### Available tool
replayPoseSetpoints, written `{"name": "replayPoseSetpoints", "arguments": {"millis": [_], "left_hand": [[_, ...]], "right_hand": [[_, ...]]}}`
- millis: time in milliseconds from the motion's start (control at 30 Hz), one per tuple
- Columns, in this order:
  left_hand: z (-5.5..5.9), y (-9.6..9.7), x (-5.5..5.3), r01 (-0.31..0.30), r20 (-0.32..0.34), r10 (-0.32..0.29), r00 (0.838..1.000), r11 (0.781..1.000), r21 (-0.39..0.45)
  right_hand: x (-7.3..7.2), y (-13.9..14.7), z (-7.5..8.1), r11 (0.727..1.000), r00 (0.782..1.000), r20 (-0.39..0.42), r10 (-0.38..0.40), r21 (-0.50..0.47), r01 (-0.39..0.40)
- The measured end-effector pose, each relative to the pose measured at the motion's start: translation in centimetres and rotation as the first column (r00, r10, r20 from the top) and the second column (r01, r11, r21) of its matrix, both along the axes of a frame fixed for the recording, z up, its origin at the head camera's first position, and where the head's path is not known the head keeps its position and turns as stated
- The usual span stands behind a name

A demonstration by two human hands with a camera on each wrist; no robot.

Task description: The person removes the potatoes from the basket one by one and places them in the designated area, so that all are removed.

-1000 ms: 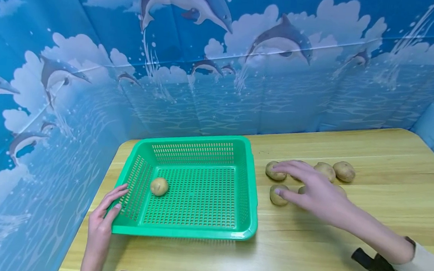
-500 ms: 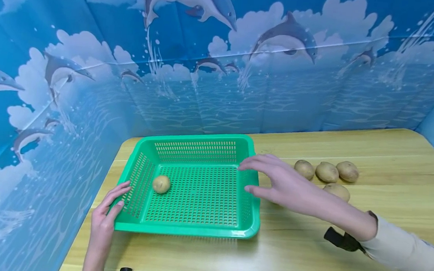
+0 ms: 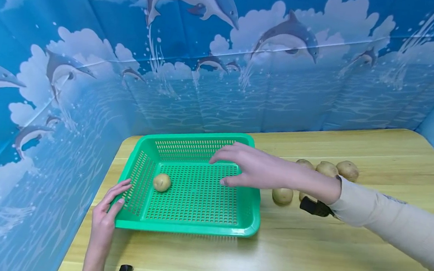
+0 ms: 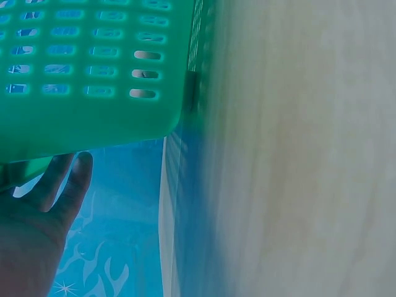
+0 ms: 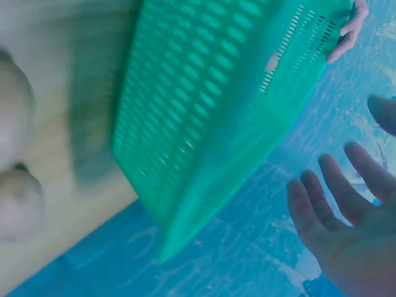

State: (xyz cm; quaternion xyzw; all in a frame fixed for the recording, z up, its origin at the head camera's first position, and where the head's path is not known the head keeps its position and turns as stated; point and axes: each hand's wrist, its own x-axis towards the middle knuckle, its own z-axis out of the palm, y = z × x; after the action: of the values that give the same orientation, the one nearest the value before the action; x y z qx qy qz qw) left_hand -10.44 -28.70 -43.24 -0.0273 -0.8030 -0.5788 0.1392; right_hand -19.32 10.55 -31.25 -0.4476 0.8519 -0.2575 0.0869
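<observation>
A green plastic basket (image 3: 189, 228) with slotted walls stands on the table, and one potato (image 3: 161, 182) lies at the left of its floor. My left hand (image 3: 104, 216) grips the basket's left rim near the front corner. Over the right side of the basket reaches my right hand (image 3: 251, 166), fingers spread and nothing in them; the right wrist view shows the bare palm. To the right of the basket lie several more potatoes, among them a near potato (image 3: 282, 196) and a far potato (image 3: 347, 170). My right forearm covers part of that group.
The wooden table (image 3: 268, 260) runs to a rounded back-right corner. A blue dolphin-print curtain (image 3: 220, 93) hangs close behind the basket and along the left side. Black wrist mounts (image 3: 314, 207) sit under the wrists.
My right hand has moved left from above the potatoes to over the basket, uncovering some of them. My left hand stays at the rim, and the basket potato keeps its place.
</observation>
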Motion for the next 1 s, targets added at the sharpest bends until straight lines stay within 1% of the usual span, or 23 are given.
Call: {"name": "replayPoseSetpoints", "arguments": {"millis": [100, 200, 333, 500, 700, 800, 900, 1000], "left_hand": [[0.0, 0.0, 0.0, -0.003, -0.01, 0.003, 1.0, 1.0, -0.001], [0.0, 0.0, -0.1, -0.003, -0.012, 0.003, 1.0, 1.0, -0.001], [0.0, 0.0, -0.1, -0.003, -0.015, 0.003, 1.0, 1.0, -0.002], [-0.1, 0.0, -0.2, 0.004, -0.024, -0.004, 1.0, 1.0, -0.007], [-0.2, -0.1, -0.3, 0.014, -0.023, -0.014, 1.0, 1.0, -0.004], [-0.1, 0.0, -0.3, 0.016, -0.025, -0.016, 1.0, 1.0, -0.003], [0.0, 0.1, -0.2, 0.014, -0.025, -0.014, 1.0, 1.0, 0.003], [0.1, 0.1, -0.1, 0.009, -0.019, -0.009, 1.0, 1.0, 0.001]], "right_hand": [[-1.0, -1.0, 0.9, 0.997, 0.998, 0.018, 0.054, 0.058, -0.055], [-2.0, -2.2, 1.6, 0.991, 0.996, 0.044, 0.083, 0.099, -0.087], [-3.0, -3.9, 2.2, 0.986, 0.989, 0.115, 0.09, 0.131, -0.105], [-4.2, -6.1, 2.4, 0.981, 0.976, 0.2, 0.089, 0.152, -0.12], [-5.6, -8.3, 2.2, 0.983, 0.965, 0.241, 0.102, 0.123, -0.135], [-6.2, -9.2, 1.7, 0.985, 0.959, 0.263, 0.107, 0.103, -0.138], [-6.7, -10.2, 0.8, 0.985, 0.949, 0.294, 0.117, 0.085, -0.148], [-7.0, -11.2, -0.4, 0.985, 0.933, 0.336, 0.129, 0.062, -0.158]]}}
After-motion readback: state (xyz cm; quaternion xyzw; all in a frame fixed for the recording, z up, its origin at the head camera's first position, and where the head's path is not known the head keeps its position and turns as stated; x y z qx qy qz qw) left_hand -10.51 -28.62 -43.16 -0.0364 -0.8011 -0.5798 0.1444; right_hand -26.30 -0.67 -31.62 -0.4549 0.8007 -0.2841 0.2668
